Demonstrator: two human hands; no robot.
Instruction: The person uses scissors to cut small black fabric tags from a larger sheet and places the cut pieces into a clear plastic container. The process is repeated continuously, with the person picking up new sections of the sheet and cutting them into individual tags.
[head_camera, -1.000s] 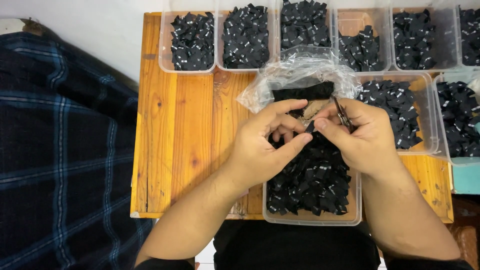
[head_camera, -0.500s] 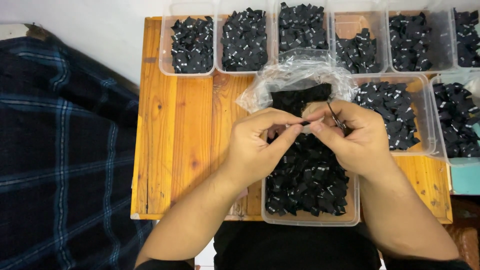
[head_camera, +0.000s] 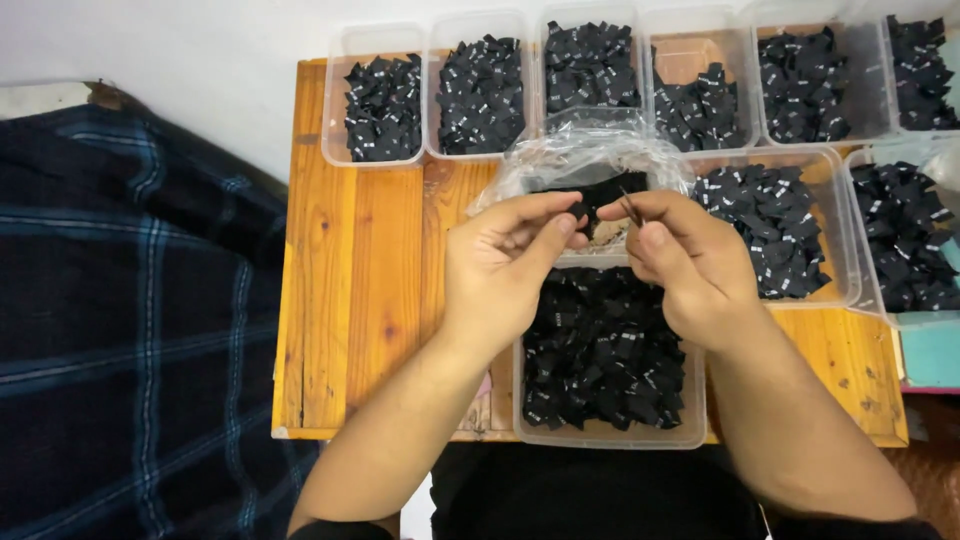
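Both hands meet over a clear plastic tub (head_camera: 606, 436) filled with small black fabric tags with white marks. My left hand (head_camera: 505, 262) pinches one small black tag (head_camera: 596, 203) between thumb and fingers. A thin dark tool, like small scissors or tweezers (head_camera: 628, 208), is gripped in my right hand (head_camera: 688, 262), its tip right beside the tag. Just beyond the hands lies a crumpled clear plastic bag (head_camera: 585, 158) with more black tags inside.
A small wooden table (head_camera: 345, 300) carries everything. Several clear tubs of black tags (head_camera: 385, 105) line its far edge, and two more stand at the right (head_camera: 775, 225). A dark plaid cloth (head_camera: 130, 330) lies to the left of the table.
Both hands have lifted slightly away from me, toward the plastic bag. The fingers have shifted their hold on the tag and the tool.
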